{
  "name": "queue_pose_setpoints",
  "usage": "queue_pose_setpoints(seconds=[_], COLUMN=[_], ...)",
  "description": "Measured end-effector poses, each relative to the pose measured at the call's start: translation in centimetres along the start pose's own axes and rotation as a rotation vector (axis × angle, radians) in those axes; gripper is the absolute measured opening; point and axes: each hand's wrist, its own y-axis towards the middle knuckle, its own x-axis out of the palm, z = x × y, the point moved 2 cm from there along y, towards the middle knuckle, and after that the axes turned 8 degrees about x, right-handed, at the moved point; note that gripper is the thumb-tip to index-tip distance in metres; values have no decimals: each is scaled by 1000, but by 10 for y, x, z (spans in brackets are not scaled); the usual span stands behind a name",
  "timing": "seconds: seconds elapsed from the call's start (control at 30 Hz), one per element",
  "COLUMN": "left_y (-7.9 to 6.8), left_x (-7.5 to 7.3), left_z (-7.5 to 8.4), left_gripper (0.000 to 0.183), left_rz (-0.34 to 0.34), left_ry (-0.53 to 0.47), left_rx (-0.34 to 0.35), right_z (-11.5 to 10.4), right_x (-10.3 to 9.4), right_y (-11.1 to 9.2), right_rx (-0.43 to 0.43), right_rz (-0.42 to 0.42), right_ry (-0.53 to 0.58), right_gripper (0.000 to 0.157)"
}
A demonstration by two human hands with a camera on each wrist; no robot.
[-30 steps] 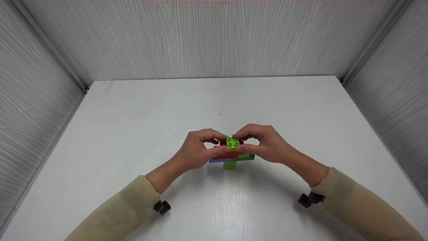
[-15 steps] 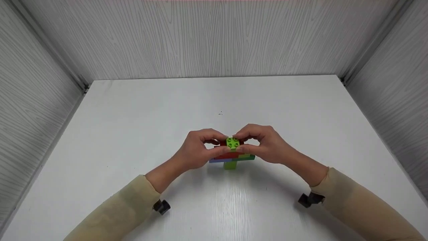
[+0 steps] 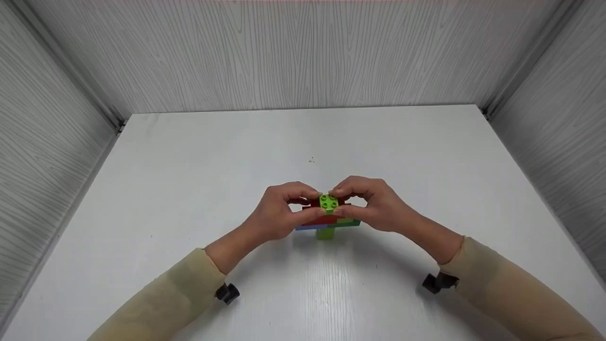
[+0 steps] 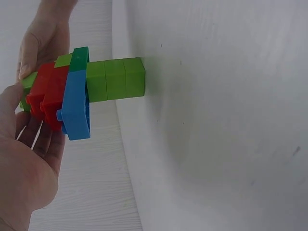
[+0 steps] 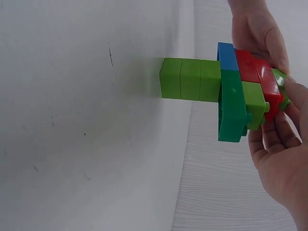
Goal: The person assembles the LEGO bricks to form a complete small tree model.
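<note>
A toy-brick build stands upright on the white table. Its stem is a column of three light green bricks (image 4: 115,79). Above that lie a blue brick (image 4: 76,108) and a dark green brick (image 5: 232,115) side by side, wider than the stem. Red bricks (image 4: 54,94) and another light green brick (image 5: 253,103) sit over them. At the very top is a small light green brick (image 3: 329,201) with its studs upward. From the left, my left hand (image 3: 279,213) pinches this top brick between thumb and fingers; my right hand (image 3: 378,204) pinches its right side likewise.
The white tabletop (image 3: 213,151) spreads around the build, with a few small dark marks beyond the hands. Pale wood-grain panels (image 3: 303,57) rise at the back and both sides. A black device (image 3: 227,293) is at the left cuff, another black device (image 3: 440,282) at the right.
</note>
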Motion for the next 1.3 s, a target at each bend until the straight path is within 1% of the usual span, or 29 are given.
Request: queue_pose_setpoints(seconds=[0.2,0.33,0.43,0.5,0.73,0.87,1.03,1.3], left_y=[-3,-6,-10,-15,-36,-45,-50,-52], left_x=[0,-1,-4,-7,-15,-16,-14,-13], left_z=[-1,-3,-5,-7,-17,-21,-25,-24], left_gripper=[24,34,43,46,47,46,45,44], left_rz=[11,4,4,5,-4,-11,-23,-28], left_ry=[25,50,63,63,57,51,50,50], left_rx=[-8,-34,-70,-101,-183,-228,-265,-278], right_z=[3,6,9,13,28,34,39,39], right_x=[1,0,-3,-7,-14,-15,-15,-14], right_y=[0,-5,-11,-15,-32,-39,-44,-45], right_rx=[35,74,111,138,248,288,309,329], right_rz=[7,6,13,16,0,-17,-38,-40], right_ry=[-20,-45,-63,-64,-75,-72,-66,-83], right_gripper=[29,42,51,54,50,50,51,49])
